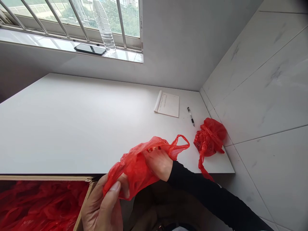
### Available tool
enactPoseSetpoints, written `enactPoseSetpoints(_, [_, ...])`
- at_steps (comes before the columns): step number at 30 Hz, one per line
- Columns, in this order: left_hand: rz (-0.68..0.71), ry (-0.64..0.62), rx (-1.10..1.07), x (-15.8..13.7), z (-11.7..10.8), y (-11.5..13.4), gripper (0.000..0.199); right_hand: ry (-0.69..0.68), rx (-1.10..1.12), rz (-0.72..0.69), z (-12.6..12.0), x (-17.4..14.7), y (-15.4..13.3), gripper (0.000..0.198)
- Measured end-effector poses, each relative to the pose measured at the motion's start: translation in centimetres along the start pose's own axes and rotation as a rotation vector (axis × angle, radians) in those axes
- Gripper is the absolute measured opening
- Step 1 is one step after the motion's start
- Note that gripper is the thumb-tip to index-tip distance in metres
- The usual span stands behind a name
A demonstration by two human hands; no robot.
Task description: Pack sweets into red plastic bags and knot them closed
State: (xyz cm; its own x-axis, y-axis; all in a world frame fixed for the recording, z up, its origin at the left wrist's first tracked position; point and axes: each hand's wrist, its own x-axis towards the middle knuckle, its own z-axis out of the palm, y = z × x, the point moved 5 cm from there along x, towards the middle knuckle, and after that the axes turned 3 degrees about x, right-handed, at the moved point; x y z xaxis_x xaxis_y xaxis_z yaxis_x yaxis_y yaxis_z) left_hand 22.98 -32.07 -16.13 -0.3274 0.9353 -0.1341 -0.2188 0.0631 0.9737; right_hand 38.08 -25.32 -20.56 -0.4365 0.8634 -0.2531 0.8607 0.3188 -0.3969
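A thin red plastic bag (141, 166) stretches between my two hands at the table's front edge. My left hand (103, 200) pinches its lower left end between thumb and fingers. Through the bag's mouth, my right hand (157, 163) reaches inside; its fingers are hidden by the plastic. Small pale shapes show at the opening near that hand, too unclear to name. One loop handle of the bag sticks out above my right wrist. To the right, a second red plastic bag (210, 138) lies bunched up, its handle hanging over the edge.
An open cardboard box (83, 205) full of red plastic bags stands at lower left. The white table (72, 128) bears a notepad (169, 104) and a pen (191, 116). On the windowsill are a phone (90, 49) and a water bottle (105, 29). A tiled wall bounds the right side.
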Motion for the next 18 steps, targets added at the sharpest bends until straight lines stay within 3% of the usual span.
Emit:
enactPoseSetpoints(7, [-0.049,0.02,-0.015,0.2,0.3,-0.7,0.019,-0.012,-0.076,0.003,1.2,0.6,-0.1,0.067])
enactPoseSetpoints(13, [-0.079,0.054,-0.058,0.4,0.1,-1.2,0.044,-0.025,-0.081,0.0,1.2,0.5,-0.2,0.045])
enactPoseSetpoints(18, [-0.076,0.051,-0.046,0.3,-0.5,-1.5,0.041,-0.059,-0.077,0.006,1.3,-0.4,-0.3,0.042])
